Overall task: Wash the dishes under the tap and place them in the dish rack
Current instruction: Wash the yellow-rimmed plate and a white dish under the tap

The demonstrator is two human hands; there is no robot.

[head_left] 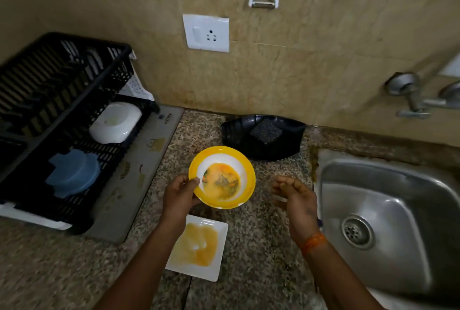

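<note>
Head view: the left hand has its grip pinched on the rim of one yellow-rimmed bowl with food residue, held above the counter middle. The right hand hangs empty, fingers loosely curled, beside the bowl. One smeared square plate lies near the front edge. One black dish rack at the counter's left holds two dishes; one sink sits right.

My speckled granite counter, bearing grey drying mat under black dish rack, black tray by wall, soiled white square plate nearest me, steel sink set in at right.
</note>
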